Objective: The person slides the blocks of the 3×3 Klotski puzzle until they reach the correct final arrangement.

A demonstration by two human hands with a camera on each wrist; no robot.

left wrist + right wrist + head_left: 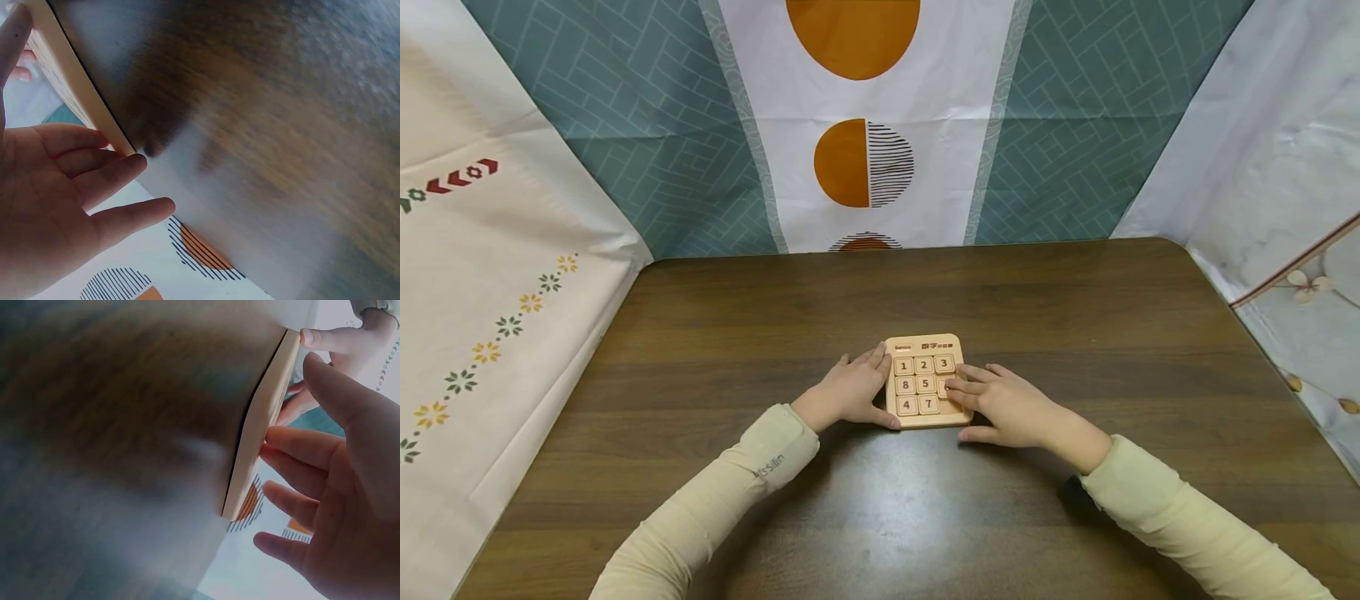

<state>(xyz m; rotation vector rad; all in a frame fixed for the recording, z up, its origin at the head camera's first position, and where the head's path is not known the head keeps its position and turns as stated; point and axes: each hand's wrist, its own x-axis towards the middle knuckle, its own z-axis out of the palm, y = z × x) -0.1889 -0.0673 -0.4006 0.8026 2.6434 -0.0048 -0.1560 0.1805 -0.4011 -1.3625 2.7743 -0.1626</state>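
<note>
A light wooden number slide puzzle (951,421) lies flat on the table, its numbered square tiles set in a frame. Readable tiles run 1, 2, 3 on top, 8 and 5 in the middle row, 4 and 7 below, with a gap at lower right. My left hand (853,390) rests along the puzzle's left edge, thumb by the near corner. Fingertips of my right hand (1011,407) touch the tile (943,387) at the right of the middle row, mostly hiding its number. In the right wrist view, the puzzle's pale side (250,437) shows beside the fingers.
The brown wooden table (760,308) extends around the puzzle on all sides. Behind it hangs a patterned cloth (700,125) with orange circles. White printed cloths border the left and right sides. A small dark object (1077,493) shows beneath the right cuff.
</note>
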